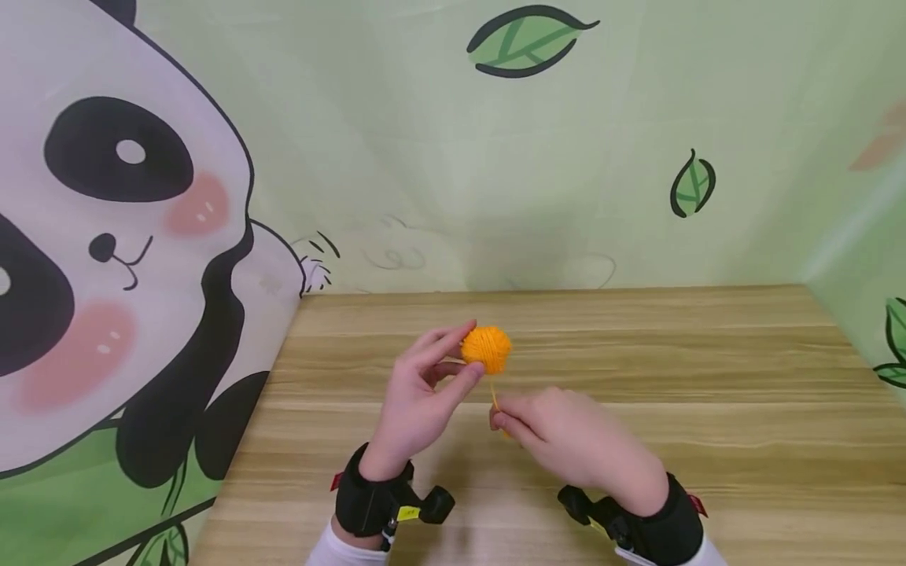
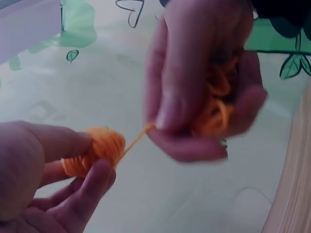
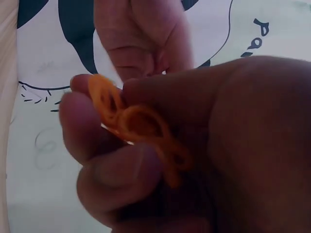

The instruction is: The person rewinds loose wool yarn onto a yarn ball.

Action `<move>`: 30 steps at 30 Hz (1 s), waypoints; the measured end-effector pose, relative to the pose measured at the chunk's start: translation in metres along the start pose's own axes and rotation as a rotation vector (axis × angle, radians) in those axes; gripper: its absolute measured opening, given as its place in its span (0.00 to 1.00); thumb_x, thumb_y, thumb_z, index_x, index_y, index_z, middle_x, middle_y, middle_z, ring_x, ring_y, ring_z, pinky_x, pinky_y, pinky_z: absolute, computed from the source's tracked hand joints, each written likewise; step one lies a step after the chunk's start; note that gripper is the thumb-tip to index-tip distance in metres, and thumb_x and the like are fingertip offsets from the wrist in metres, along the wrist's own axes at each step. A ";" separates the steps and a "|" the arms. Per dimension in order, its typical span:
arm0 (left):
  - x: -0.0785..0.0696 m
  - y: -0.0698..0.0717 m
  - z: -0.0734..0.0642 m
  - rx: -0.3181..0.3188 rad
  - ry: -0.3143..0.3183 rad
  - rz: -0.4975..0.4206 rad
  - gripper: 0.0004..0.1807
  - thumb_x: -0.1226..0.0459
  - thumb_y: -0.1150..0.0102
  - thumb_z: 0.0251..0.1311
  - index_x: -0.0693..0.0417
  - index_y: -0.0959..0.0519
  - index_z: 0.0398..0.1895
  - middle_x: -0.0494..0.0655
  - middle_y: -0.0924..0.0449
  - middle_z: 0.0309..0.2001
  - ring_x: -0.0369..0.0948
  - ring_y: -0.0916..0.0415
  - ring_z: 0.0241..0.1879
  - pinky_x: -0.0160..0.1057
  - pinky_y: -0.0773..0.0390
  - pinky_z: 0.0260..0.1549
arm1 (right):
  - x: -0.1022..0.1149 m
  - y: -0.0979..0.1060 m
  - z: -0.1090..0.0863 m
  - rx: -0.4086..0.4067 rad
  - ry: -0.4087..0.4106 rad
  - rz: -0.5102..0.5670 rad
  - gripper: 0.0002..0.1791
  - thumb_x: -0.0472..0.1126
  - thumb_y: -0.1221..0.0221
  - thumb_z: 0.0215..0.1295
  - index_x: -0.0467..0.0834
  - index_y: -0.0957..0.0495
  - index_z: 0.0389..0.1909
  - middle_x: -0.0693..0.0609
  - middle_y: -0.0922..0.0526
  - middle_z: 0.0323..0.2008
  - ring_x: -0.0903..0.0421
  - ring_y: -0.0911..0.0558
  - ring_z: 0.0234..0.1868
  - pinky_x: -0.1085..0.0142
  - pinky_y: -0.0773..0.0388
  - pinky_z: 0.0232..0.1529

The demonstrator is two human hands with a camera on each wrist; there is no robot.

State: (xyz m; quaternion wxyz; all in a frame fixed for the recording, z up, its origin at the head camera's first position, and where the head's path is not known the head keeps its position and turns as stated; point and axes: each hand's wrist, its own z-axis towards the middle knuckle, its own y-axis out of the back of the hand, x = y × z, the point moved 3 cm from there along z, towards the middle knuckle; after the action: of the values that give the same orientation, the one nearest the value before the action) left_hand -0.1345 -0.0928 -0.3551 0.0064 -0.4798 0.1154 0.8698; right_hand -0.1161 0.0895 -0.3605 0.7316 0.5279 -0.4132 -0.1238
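A small ball of orange yarn is pinched between the thumb and fingers of my left hand, held above the table. From the ball a short taut strand runs to my right hand. That hand pinches the strand between thumb and forefinger. Loose loops of the same yarn are bunched inside its curled fingers, as the right wrist view shows. The two hands are close together but apart. The left hand hides part of the ball.
Beneath the hands lies a wood-grain table. A pale green cloth backdrop with printed leaves stands behind it, and a large printed panda covers the left side. Each wrist wears a black strap with a camera.
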 end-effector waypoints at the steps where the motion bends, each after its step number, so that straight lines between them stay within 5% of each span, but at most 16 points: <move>1: -0.003 0.000 0.001 -0.019 0.006 0.025 0.27 0.75 0.35 0.58 0.58 0.24 0.63 0.52 0.22 0.52 0.46 0.22 0.43 0.44 0.15 0.41 | 0.001 0.000 -0.001 -0.001 0.011 -0.002 0.09 0.48 0.49 0.77 0.57 0.26 0.33 0.66 0.30 0.21 0.65 0.29 0.22 0.68 0.28 0.25; 5: -0.017 0.001 0.005 -0.063 -0.008 0.147 0.25 0.77 0.35 0.56 0.67 0.24 0.59 0.58 0.22 0.49 0.47 0.22 0.40 0.49 0.14 0.38 | 0.006 0.006 -0.007 -0.048 0.015 0.025 0.12 0.48 0.50 0.77 0.58 0.29 0.29 0.65 0.40 0.16 0.66 0.35 0.16 0.71 0.37 0.20; 9: 0.003 0.003 0.006 -0.065 -0.057 0.247 0.25 0.77 0.33 0.53 0.66 0.22 0.57 0.57 0.22 0.48 0.43 0.22 0.35 0.47 0.14 0.34 | 0.009 0.016 -0.012 -0.176 0.024 0.021 0.13 0.45 0.48 0.75 0.59 0.28 0.27 0.65 0.40 0.16 0.67 0.37 0.16 0.72 0.41 0.18; 14: 0.023 0.003 0.004 0.009 -0.113 0.317 0.24 0.73 0.32 0.51 0.59 0.19 0.55 0.50 0.21 0.47 0.37 0.23 0.32 0.39 0.15 0.30 | 0.008 0.025 -0.018 -0.358 0.031 -0.033 0.09 0.42 0.44 0.70 0.57 0.21 0.29 0.66 0.29 0.23 0.68 0.32 0.19 0.72 0.33 0.18; 23: 0.020 -0.002 0.000 0.264 -0.111 0.237 0.25 0.71 0.33 0.50 0.52 0.18 0.56 0.43 0.20 0.49 0.34 0.23 0.38 0.38 0.15 0.35 | -0.005 0.037 -0.017 -0.537 0.012 -0.034 0.06 0.41 0.42 0.70 0.49 0.17 0.35 0.58 0.18 0.35 0.65 0.26 0.24 0.67 0.23 0.22; 30: -0.006 -0.005 -0.001 0.358 -0.083 0.061 0.23 0.77 0.34 0.48 0.64 0.18 0.52 0.52 0.19 0.47 0.39 0.21 0.39 0.43 0.14 0.38 | -0.014 0.035 -0.012 -0.545 -0.038 -0.033 0.08 0.44 0.43 0.73 0.47 0.17 0.42 0.57 0.20 0.35 0.62 0.29 0.23 0.66 0.25 0.21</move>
State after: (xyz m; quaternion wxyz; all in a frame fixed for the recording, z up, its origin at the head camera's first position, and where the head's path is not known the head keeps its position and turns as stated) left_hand -0.1297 -0.0876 -0.3519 0.0701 -0.4308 0.2823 0.8543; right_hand -0.1254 0.1209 -0.3377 0.8366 0.3159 -0.3697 -0.2522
